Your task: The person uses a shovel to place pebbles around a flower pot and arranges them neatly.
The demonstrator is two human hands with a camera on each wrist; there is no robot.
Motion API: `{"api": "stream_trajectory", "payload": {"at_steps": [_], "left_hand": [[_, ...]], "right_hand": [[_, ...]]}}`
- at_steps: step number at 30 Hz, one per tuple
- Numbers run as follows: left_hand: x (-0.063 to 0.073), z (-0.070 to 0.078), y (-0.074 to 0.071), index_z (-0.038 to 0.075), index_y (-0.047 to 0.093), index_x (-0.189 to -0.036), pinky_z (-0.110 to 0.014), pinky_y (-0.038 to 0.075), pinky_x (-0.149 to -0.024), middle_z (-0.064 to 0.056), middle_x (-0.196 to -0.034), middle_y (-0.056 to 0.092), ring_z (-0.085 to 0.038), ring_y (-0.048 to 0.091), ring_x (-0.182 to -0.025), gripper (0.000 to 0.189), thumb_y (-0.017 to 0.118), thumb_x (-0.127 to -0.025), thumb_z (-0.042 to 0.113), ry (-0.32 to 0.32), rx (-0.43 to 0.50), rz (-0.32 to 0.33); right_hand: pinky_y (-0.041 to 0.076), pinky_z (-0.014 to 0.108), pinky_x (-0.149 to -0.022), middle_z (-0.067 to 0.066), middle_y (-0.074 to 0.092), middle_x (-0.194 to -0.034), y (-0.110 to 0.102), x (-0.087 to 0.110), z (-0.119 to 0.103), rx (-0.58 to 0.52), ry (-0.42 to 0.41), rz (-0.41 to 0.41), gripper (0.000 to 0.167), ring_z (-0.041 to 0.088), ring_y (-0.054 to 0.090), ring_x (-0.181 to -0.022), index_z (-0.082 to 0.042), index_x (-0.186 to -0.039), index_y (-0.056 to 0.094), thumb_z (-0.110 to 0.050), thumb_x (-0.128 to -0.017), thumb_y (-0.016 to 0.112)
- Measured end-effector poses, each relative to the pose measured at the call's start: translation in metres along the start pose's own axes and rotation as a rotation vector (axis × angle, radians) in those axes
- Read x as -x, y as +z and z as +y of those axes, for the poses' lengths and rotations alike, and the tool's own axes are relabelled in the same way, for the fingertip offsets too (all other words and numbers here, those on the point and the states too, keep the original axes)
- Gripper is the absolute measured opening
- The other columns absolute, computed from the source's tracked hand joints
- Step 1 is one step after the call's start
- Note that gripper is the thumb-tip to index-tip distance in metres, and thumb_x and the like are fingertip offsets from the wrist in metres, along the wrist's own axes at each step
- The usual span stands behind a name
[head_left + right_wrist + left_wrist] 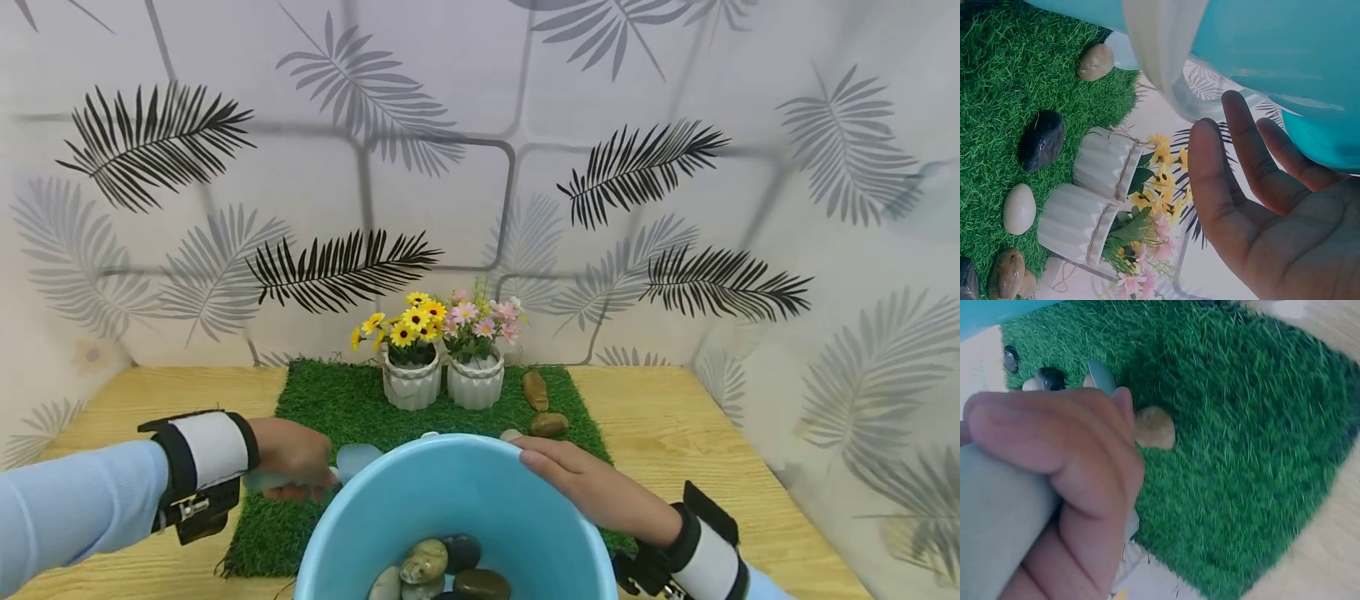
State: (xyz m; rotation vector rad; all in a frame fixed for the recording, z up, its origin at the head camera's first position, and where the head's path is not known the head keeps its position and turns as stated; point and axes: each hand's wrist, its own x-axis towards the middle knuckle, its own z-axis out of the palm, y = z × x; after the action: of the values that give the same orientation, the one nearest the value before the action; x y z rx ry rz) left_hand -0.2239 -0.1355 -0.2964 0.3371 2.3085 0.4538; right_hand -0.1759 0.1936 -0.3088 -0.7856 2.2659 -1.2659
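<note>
My left hand (295, 457) grips the pale grey-green handle (997, 512) of a small tool. Its flat, light blue-grey blade (357, 458) shows just left of the bucket, low over the grass, so it looks like a small shovel. In the left wrist view a tan stone (1155, 428) lies close to that hand. My right hand (581, 483) holds the right rim of the light-blue bucket (337, 533), fingers over the outside; the thumb is hidden in the right wrist view. The bucket's white handle (1163, 56) hangs by the fingertips. Several stones (424, 562) lie inside.
A green grass mat (330, 400) covers the middle of the wooden table (660, 417). At its back stand two white pots, one with yellow flowers (412, 321), one with pink flowers (480, 321). Brown stones (549, 425), a black stone (1041, 140) and a white stone (1019, 209) lie on the mat.
</note>
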Motion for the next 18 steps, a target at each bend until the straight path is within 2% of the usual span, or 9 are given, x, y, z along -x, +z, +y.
{"api": "stream_trajectory", "payload": {"at_steps": [4, 7, 9, 14, 18], "left_hand": [[0.015, 0.005, -0.01, 0.007, 0.063, -0.076, -0.021, 0.03, -0.046, 0.003, -0.051, 0.039, -0.008, 0.032, -0.044, 0.03, 0.046, -0.099, 0.018, -0.02, -0.064, 0.015], [0.028, 0.001, -0.017, 0.008, 0.063, -0.077, -0.022, 0.031, -0.047, 0.003, -0.052, 0.04, -0.009, 0.033, -0.045, 0.03, 0.046, -0.099, 0.018, -0.013, -0.104, 0.02], [0.037, -0.003, -0.023, 0.007, 0.064, -0.08, -0.022, 0.031, -0.047, 0.004, -0.054, 0.04, -0.009, 0.033, -0.047, 0.029, 0.045, -0.099, 0.017, -0.002, -0.094, 0.022], [0.069, -0.008, -0.035, 0.007, 0.061, -0.092, -0.021, 0.032, -0.048, 0.003, -0.064, 0.044, -0.009, 0.037, -0.051, 0.021, 0.046, -0.098, 0.02, 0.084, -0.011, 0.11], [0.094, -0.002, -0.037, 0.01, 0.054, -0.094, -0.023, 0.032, -0.044, 0.002, -0.067, 0.043, -0.011, 0.037, -0.05, 0.022, 0.052, -0.096, 0.032, 0.163, 0.043, 0.19]], "right_hand": [[0.043, 0.045, -0.101, 0.018, 0.03, -0.151, 0.0, 0.001, 0.0, 0.0, -0.003, 0.006, 0.052, 0.038, 0.041, -0.132, -0.007, -0.147, 0.029, -0.037, -0.104, 0.028], [0.043, 0.045, -0.101, 0.019, 0.03, -0.151, 0.0, 0.002, 0.0, 0.001, 0.003, 0.009, 0.052, 0.038, 0.042, -0.132, -0.007, -0.147, 0.029, -0.038, -0.104, 0.028], [0.044, 0.045, -0.101, 0.019, 0.031, -0.151, 0.0, 0.002, 0.0, 0.004, 0.006, 0.012, 0.052, 0.038, 0.043, -0.131, -0.008, -0.147, 0.03, -0.038, -0.104, 0.028], [0.045, 0.045, -0.099, 0.019, 0.033, -0.15, -0.001, 0.003, 0.001, 0.012, 0.011, 0.017, 0.051, 0.037, 0.044, -0.13, -0.008, -0.146, 0.032, -0.037, -0.104, 0.028], [0.044, 0.044, -0.1, 0.019, 0.032, -0.15, -0.003, 0.005, 0.001, 0.019, 0.009, 0.011, 0.051, 0.037, 0.043, -0.131, -0.008, -0.146, 0.032, -0.037, -0.104, 0.028]]}}
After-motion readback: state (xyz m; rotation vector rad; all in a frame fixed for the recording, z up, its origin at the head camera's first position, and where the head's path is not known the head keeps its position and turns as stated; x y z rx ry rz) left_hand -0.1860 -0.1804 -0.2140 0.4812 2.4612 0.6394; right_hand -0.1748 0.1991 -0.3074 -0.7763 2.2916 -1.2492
